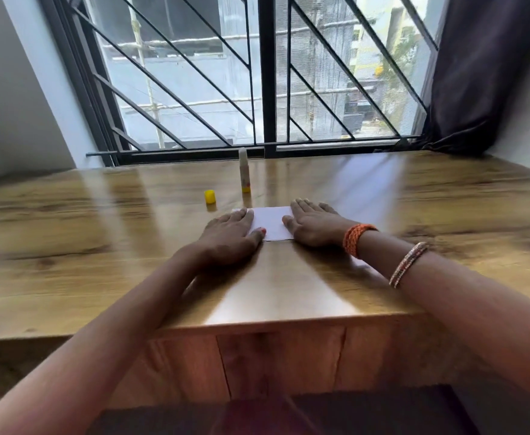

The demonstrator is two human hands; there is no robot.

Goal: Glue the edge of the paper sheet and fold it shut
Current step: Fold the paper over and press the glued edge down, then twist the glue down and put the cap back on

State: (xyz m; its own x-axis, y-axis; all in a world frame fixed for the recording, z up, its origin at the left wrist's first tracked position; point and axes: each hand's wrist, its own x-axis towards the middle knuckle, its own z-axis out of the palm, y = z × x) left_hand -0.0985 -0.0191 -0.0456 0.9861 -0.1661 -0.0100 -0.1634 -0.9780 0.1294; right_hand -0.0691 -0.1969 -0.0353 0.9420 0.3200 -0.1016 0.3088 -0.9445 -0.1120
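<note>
Both forearms reaching over wooden desk (288, 293); left hand (229, 237) and right hand (312, 226) laid flat, fingers straight, pressing white paper sheet (271, 222) at mid-desk.

Likely light, limp, easily creased and apt to slide on glossy wood: best pinned by palms, lifted at an edge. Uncapped glue stick (244, 171) and yellow cap (210, 196) standing beyond, apart from sheet.

Bright daylight enters through the barred window (257, 73) ahead, throwing pale glare streaks across the glossy wooden tabletop (382, 199). Wide-angle distortion bends the edges, and the whole picture is slightly soft.
</note>
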